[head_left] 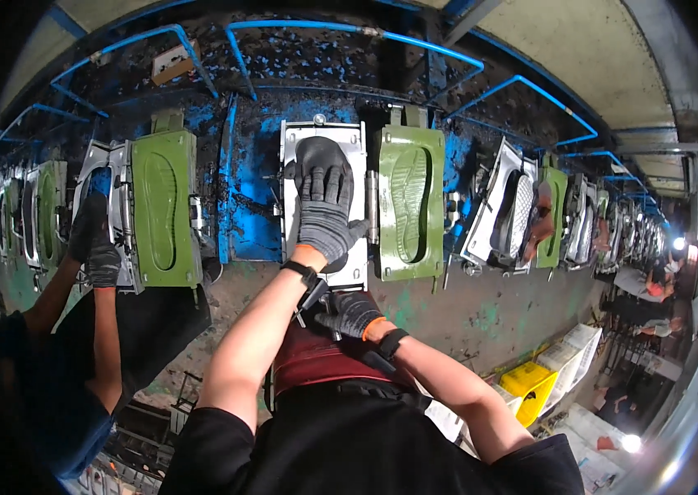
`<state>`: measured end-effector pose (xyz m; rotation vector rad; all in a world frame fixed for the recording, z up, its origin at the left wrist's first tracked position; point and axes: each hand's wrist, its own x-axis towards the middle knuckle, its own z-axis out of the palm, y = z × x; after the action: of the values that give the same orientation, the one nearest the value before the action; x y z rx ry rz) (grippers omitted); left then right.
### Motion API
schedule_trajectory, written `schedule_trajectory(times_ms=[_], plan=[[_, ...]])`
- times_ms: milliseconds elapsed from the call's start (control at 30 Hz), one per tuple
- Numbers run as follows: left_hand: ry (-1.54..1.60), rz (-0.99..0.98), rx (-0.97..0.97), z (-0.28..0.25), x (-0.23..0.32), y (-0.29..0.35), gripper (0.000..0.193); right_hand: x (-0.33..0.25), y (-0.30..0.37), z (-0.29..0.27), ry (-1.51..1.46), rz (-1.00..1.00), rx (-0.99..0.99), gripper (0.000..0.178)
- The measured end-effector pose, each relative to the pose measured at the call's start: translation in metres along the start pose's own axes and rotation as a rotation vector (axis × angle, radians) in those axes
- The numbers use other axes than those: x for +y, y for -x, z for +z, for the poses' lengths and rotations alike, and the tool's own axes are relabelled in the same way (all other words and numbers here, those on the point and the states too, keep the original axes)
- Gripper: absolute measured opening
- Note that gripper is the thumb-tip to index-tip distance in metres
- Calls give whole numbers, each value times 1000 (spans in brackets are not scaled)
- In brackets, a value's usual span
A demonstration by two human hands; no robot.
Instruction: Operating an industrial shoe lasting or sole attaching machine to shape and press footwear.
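Left palm on the sole, right hand at the near end

Your left hand (pixel 326 206) lies flat over the dark foot-shaped sole (pixel 318 151) in the silver mould frame (pixel 355 262), fingers extended and slightly parted, the palm covering its middle. The sole's long axis runs away from your body, and your fingers point along that same line, so its far end shows beyond your fingertips and its near end below your wrist.

Your right hand (pixel 351 315) sits just below the frame's near edge, beside the metal handle rods (pixel 334 323). Its fingers look partly curled, but you cannot tell from here whether they grip a rod. Your left hand is clearly the nearer one to the sole; your right is close to the frame but off the sole.

The green mould plate (pixel 411 202), with its sole-shaped cavity facing up, stands directly to the right of the frame. A metal hinge (pixel 372 216) lies between them, to the right of your left thumb, and neither of your hands is on the plate's face.
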<state>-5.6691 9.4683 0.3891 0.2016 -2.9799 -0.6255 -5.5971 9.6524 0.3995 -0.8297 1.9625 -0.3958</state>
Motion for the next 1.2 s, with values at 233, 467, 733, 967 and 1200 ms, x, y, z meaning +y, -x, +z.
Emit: schedule_trajectory(times_ms=[233,467,733,967,1200], plan=[[62,281,-244,-41,-35,72,72,37,-11,-75,205,-388,651,64],[104,60,-169,-15,-37,86,47,55,-59,-75,257,-578,700,32],[1536,-944,130,27,-24,83,23,32,-86,-51,-997,-68,484,33],[1226,-809,275,47,-13,89,23,61,-95,-16,-24,-128,836,25],[975,-579,141,75,-46,99,40,27,-61,-39,-698,132,501,27]])
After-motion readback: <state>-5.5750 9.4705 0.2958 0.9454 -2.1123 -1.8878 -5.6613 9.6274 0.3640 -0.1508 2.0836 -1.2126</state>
